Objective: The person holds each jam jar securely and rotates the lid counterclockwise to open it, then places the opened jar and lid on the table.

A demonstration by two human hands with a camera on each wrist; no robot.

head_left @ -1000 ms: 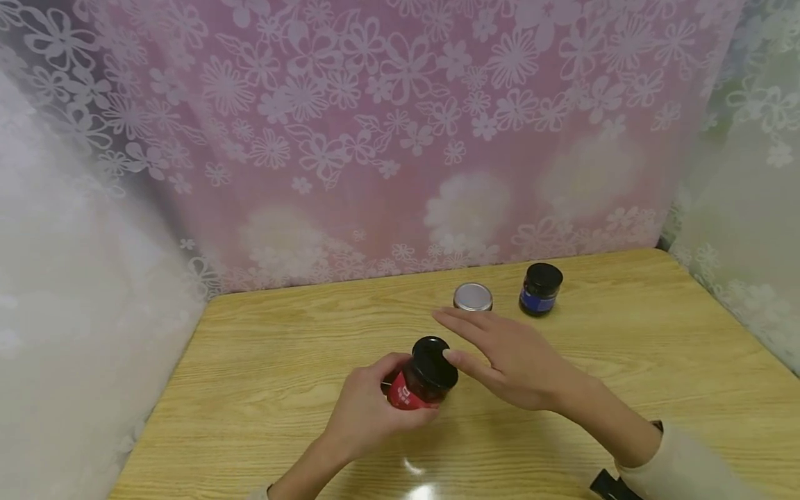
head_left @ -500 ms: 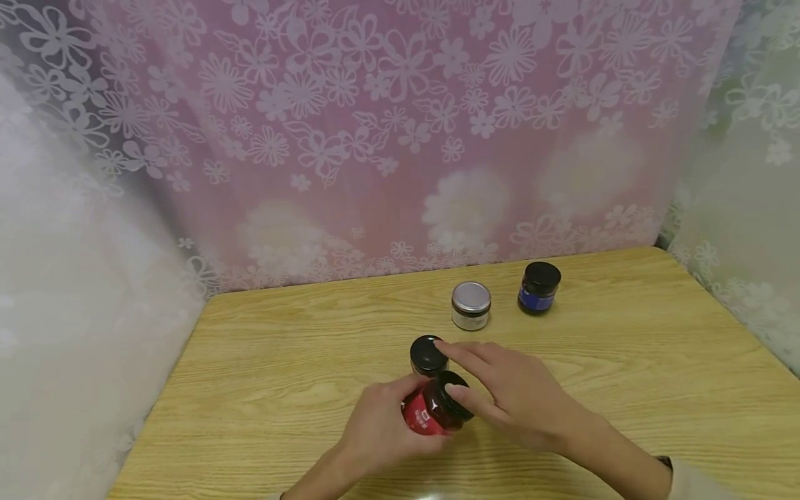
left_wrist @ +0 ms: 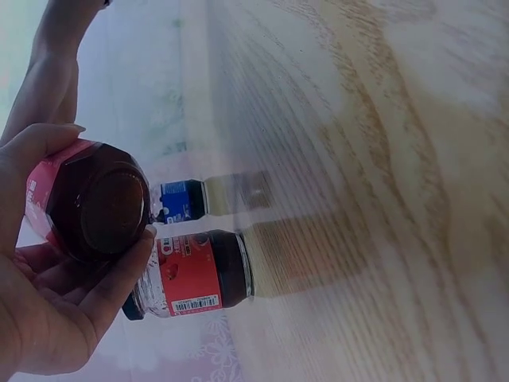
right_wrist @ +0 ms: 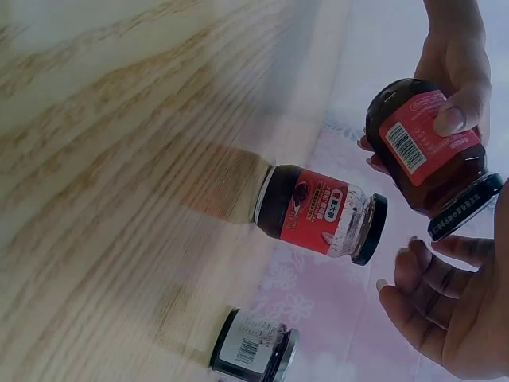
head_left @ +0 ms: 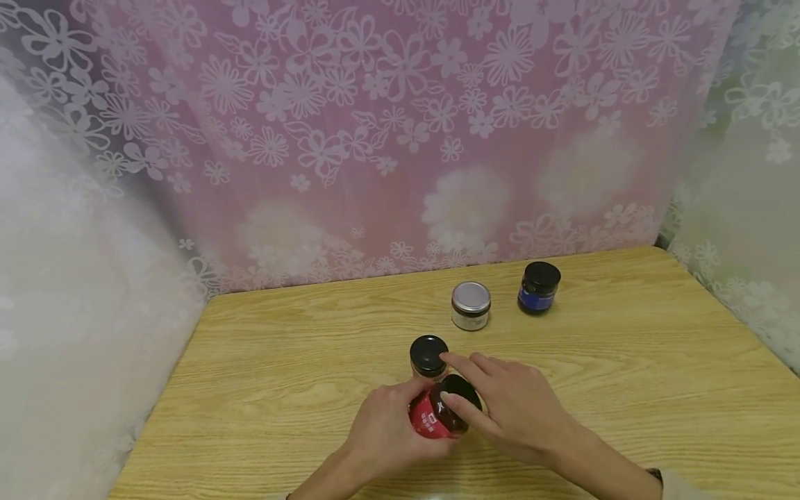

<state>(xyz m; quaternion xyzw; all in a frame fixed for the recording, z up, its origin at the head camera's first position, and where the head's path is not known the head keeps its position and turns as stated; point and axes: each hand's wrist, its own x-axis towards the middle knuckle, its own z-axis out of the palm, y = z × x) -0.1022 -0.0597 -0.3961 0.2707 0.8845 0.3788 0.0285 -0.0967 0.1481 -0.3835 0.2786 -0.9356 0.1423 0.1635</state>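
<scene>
My left hand [head_left: 387, 430] grips a dark jar with a red label [head_left: 428, 420], its black lid tipped toward the right. In the left wrist view the base of this jar [left_wrist: 113, 208] shows, raised off the table. My right hand [head_left: 519, 410] is at the lid, with the thumb overlapping it in the head view. Its other fingers [right_wrist: 421, 298] are loosely bent below the lid in the right wrist view and curl round nothing. Just behind the held jar stands a second red-labelled jar [right_wrist: 314, 208] with a black lid, upright on the table.
Farther back on the wooden table [head_left: 281, 347] are a small silver-lidded jar [head_left: 471, 305] and a black-lidded jar with a blue label [head_left: 539, 288]. A pink floral curtain [head_left: 375, 139] hangs behind the table's far edge, with pale curtains at both sides.
My left hand has brought the held jar nearer and rightward, uncovering the standing red-labelled jar. The right hand has come nearer too, staying by the lid and uncovering the silver-lidded jar.
</scene>
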